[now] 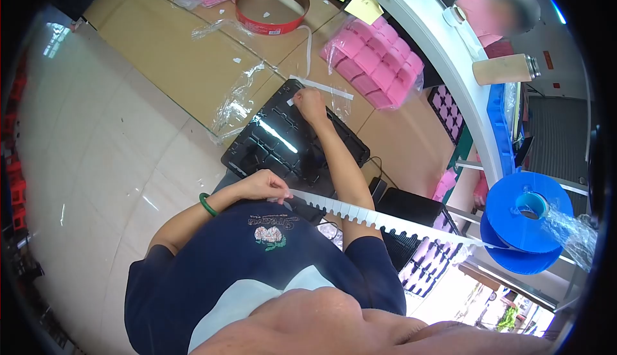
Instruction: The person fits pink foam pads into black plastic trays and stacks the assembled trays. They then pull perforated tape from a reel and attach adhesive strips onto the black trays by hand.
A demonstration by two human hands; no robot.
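Note:
My left hand [262, 186], with a green bangle on its wrist, pinches the end of a white notched strip [385, 220]. This strip runs rightward to a blue reel [528, 217]. Across the black tray [260, 140], near its far edge, my right hand [310, 104] has its fingers curled and pressed together. A small white piece [290, 102] lies at those fingertips; whether they grip it is unclear. The tray has rows of moulded compartments and sits in front of my body, tilted in view.
Pink moulded trays [373, 59] in clear film and a red-brown ring [272, 7] stand on the brown table [148, 40]. Crumpled film [238, 104] lies left of the black tray. A white curved shelf [411, 8] holds a bottle [504, 70]. A person [479, 8] is behind it.

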